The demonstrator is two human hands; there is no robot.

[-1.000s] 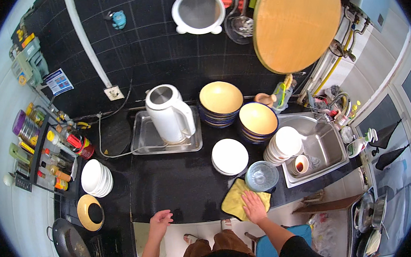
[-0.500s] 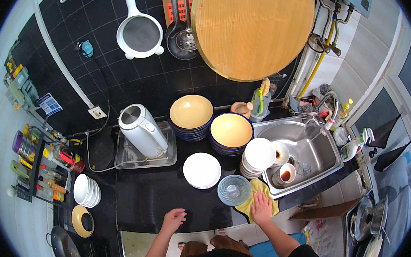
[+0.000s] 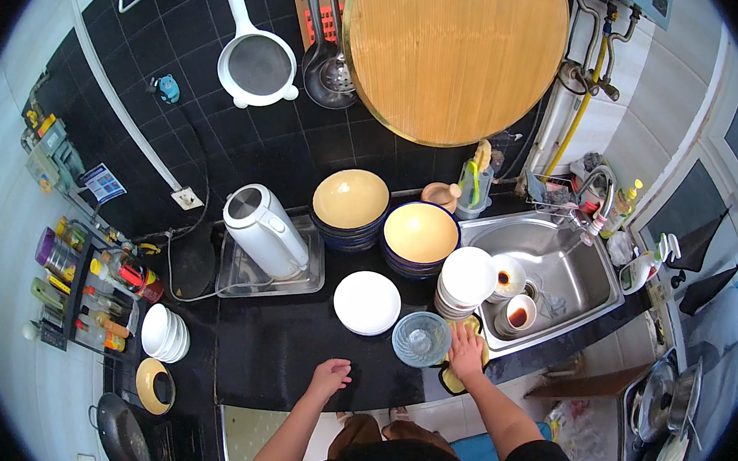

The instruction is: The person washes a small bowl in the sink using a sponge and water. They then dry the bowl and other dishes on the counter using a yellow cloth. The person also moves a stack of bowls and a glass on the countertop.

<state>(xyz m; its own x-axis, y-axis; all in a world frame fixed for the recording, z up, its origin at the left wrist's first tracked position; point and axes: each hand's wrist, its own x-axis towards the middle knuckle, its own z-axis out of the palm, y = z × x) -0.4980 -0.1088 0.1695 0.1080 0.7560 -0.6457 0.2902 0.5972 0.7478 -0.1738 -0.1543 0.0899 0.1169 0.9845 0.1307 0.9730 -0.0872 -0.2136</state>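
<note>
At the counter's front edge, the right hand (image 3: 466,350) presses flat, fingers spread, on a yellow cloth (image 3: 453,381) beside a glass bowl (image 3: 422,339); the left hand (image 3: 330,376) rests loosely open. A sideways wipe could nudge that bowl off.

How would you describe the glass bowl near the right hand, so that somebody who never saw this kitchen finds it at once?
Start at the stainless steel sink on the right of the black countertop, then go left past the stack of white plates at its corner. The clear ribbed glass bowl stands at the counter's front edge, just left of the right hand on a yellow cloth. It is the only see-through dish; its neighbours are opaque.
</note>
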